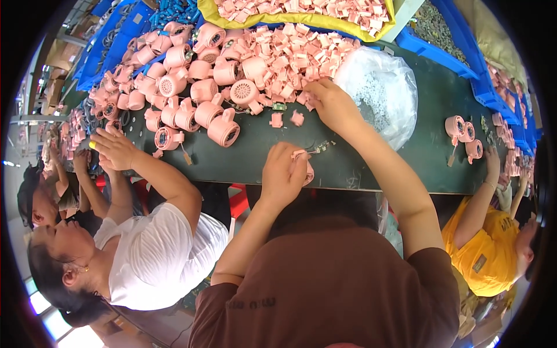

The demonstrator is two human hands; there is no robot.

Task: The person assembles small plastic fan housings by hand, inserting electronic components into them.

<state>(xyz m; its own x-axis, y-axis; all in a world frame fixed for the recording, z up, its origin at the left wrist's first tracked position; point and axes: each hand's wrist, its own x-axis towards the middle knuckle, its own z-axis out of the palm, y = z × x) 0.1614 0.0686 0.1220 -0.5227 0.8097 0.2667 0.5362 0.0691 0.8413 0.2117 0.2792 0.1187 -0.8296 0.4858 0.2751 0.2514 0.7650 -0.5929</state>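
My left hand is closed around a small pink fan housing at the table's front edge, mostly hidden by the fingers. A thin wire with a small metallic bit sticks out beside it onto the table. My right hand reaches to the near right edge of a heap of small pink plastic pieces. Its fingers are bent together among the pieces, and what they hold, if anything, is hidden. Two loose pink pieces and a small green circuit board lie just left of that hand.
Many round pink fan housings are piled at the left. A clear plastic bag of small translucent parts sits right of my right hand. Behind stand a yellow-lined bin and blue trays. Co-workers sit on both sides.
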